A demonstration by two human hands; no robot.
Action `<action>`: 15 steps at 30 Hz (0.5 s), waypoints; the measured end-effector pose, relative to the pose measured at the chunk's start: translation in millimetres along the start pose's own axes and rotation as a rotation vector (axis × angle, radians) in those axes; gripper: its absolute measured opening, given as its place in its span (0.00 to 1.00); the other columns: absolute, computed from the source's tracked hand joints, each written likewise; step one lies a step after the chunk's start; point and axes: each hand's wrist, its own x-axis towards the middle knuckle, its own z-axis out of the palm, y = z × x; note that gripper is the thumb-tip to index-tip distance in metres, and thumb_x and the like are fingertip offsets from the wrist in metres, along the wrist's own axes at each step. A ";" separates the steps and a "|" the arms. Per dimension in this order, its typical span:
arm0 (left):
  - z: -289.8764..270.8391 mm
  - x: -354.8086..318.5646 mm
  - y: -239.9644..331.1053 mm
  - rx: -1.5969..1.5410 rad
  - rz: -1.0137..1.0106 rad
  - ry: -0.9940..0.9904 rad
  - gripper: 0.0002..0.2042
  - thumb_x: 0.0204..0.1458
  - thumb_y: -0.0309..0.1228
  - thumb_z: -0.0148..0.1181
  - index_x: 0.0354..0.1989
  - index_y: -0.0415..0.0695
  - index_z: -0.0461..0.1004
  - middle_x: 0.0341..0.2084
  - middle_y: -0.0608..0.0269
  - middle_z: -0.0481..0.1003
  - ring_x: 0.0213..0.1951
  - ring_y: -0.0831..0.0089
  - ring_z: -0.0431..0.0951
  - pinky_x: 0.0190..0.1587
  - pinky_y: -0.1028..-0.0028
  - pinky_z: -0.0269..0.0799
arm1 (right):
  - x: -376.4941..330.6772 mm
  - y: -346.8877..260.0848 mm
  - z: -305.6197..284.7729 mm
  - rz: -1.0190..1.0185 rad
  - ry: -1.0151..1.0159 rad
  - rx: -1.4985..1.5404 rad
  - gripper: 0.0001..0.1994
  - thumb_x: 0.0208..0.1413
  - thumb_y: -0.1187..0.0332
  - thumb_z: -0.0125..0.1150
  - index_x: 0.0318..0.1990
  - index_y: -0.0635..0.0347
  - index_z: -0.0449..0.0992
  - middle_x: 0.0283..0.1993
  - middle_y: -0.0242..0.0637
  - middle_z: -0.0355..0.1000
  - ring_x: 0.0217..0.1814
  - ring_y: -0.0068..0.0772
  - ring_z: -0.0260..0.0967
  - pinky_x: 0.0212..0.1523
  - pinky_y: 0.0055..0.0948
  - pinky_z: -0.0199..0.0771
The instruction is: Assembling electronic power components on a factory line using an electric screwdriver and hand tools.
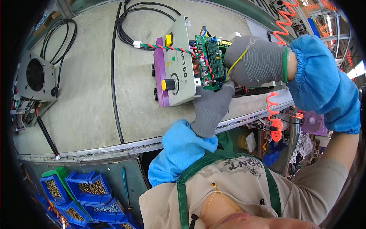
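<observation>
A partly built electrical machine lies on the worktable, its grey front panel (181, 68) edged in purple and fitted with a yellow knob (168, 84) and a yellow switch (169, 39). Behind the panel stands a green circuit board (209, 61), joined by a twisted red-and-green cable (164, 47). My left hand (215, 103), in a grey glove, is closed at the board's lower edge; its fingertips are partly hidden. Over the machine's inside, my gloved right hand (253, 61) is curled, fingers hidden. A yellow wire (237, 63) runs along it.
At the left of the worktable (145, 122) stands another metal panel with a round opening (35, 74) and black cables. Blue bins (91, 187) of screws sit below the front edge. Orange coiled hoses (284, 23) hang at right, near a purple fan (313, 123).
</observation>
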 end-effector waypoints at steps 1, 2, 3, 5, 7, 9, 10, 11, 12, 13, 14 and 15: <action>0.4 -0.9 -1.5 -0.002 -0.005 0.006 0.16 0.42 0.19 0.61 0.42 0.37 0.70 0.27 0.66 0.74 0.24 0.81 0.72 0.25 0.80 0.67 | 1.8 -4.5 -5.8 0.054 -0.032 -0.021 0.08 0.41 0.66 0.63 0.29 0.56 0.82 0.31 0.43 0.76 0.35 0.47 0.76 0.36 0.40 0.78; 3.4 -1.7 -1.8 -0.027 -0.019 0.031 0.16 0.41 0.19 0.60 0.42 0.37 0.70 0.27 0.66 0.74 0.23 0.81 0.72 0.24 0.80 0.67 | 2.0 -3.0 -8.8 0.032 -0.068 -0.041 0.07 0.42 0.66 0.62 0.29 0.56 0.81 0.31 0.43 0.76 0.35 0.47 0.76 0.36 0.40 0.77; 6.2 -2.1 0.5 -0.051 -0.033 0.055 0.16 0.41 0.18 0.60 0.41 0.37 0.70 0.27 0.66 0.74 0.23 0.81 0.72 0.24 0.79 0.67 | 3.7 0.8 -6.3 0.035 -0.066 -0.040 0.07 0.42 0.66 0.62 0.29 0.56 0.81 0.31 0.43 0.76 0.35 0.47 0.76 0.36 0.40 0.77; 10.7 1.1 3.0 -0.022 -0.115 0.052 0.16 0.40 0.19 0.60 0.41 0.38 0.70 0.25 0.67 0.74 0.21 0.81 0.71 0.23 0.79 0.66 | 8.0 5.1 2.8 0.061 -0.024 0.113 0.08 0.44 0.66 0.60 0.29 0.57 0.81 0.30 0.43 0.76 0.34 0.48 0.75 0.36 0.40 0.76; 11.4 3.4 -6.6 -0.007 -0.064 -0.043 0.15 0.41 0.22 0.60 0.40 0.40 0.71 0.23 0.68 0.73 0.20 0.82 0.70 0.21 0.80 0.64 | 0.1 1.8 8.5 0.091 0.041 0.009 0.09 0.46 0.65 0.58 0.29 0.60 0.80 0.26 0.42 0.76 0.28 0.42 0.75 0.29 0.36 0.75; 7.5 0.7 -2.3 0.059 -0.067 -0.009 0.15 0.41 0.25 0.63 0.40 0.41 0.71 0.22 0.69 0.73 0.19 0.82 0.69 0.21 0.80 0.63 | -6.5 -5.6 -7.8 0.271 -0.032 0.234 0.10 0.48 0.64 0.58 0.30 0.61 0.79 0.26 0.40 0.75 0.26 0.37 0.72 0.29 0.32 0.73; 10.8 16.4 -21.8 0.050 0.007 -0.049 0.17 0.42 0.26 0.64 0.42 0.38 0.70 0.27 0.66 0.74 0.24 0.80 0.73 0.25 0.78 0.68 | -14.1 -2.3 -6.9 0.390 -0.077 0.360 0.10 0.48 0.64 0.59 0.31 0.61 0.79 0.26 0.39 0.74 0.25 0.34 0.71 0.28 0.30 0.72; 12.5 17.8 -22.8 0.041 0.081 -0.067 0.19 0.42 0.27 0.66 0.44 0.36 0.69 0.31 0.62 0.76 0.28 0.78 0.76 0.30 0.76 0.74 | -21.0 -2.7 -8.2 0.486 -0.121 0.489 0.10 0.49 0.63 0.59 0.32 0.62 0.79 0.26 0.38 0.74 0.24 0.31 0.70 0.28 0.28 0.71; 11.2 17.0 -22.7 0.045 0.085 -0.066 0.19 0.42 0.27 0.66 0.44 0.36 0.69 0.31 0.62 0.76 0.28 0.78 0.76 0.30 0.76 0.74 | -26.7 -2.5 -7.4 0.580 -0.166 0.619 0.11 0.50 0.63 0.59 0.33 0.62 0.79 0.26 0.38 0.74 0.23 0.28 0.69 0.27 0.26 0.70; 6.3 16.5 -20.1 0.003 0.061 -0.166 0.22 0.42 0.27 0.67 0.47 0.36 0.68 0.35 0.61 0.75 0.33 0.77 0.77 0.34 0.75 0.74 | -31.6 1.8 0.4 0.577 -0.161 0.621 0.11 0.50 0.63 0.59 0.33 0.62 0.79 0.26 0.38 0.74 0.23 0.28 0.69 0.27 0.26 0.70; 1.8 13.4 -16.5 -0.039 0.033 -0.268 0.25 0.42 0.26 0.68 0.50 0.36 0.66 0.38 0.60 0.75 0.37 0.76 0.77 0.39 0.75 0.74 | -35.6 2.1 6.7 0.572 -0.060 0.686 0.12 0.51 0.63 0.58 0.35 0.62 0.78 0.26 0.37 0.74 0.24 0.27 0.70 0.27 0.25 0.70; -2.1 10.2 -17.0 -0.033 0.031 -0.269 0.25 0.42 0.26 0.68 0.50 0.36 0.66 0.38 0.60 0.75 0.37 0.76 0.77 0.39 0.75 0.74 | -39.3 2.3 13.2 0.565 0.041 0.751 0.12 0.53 0.63 0.57 0.37 0.63 0.78 0.26 0.37 0.74 0.25 0.25 0.70 0.27 0.24 0.71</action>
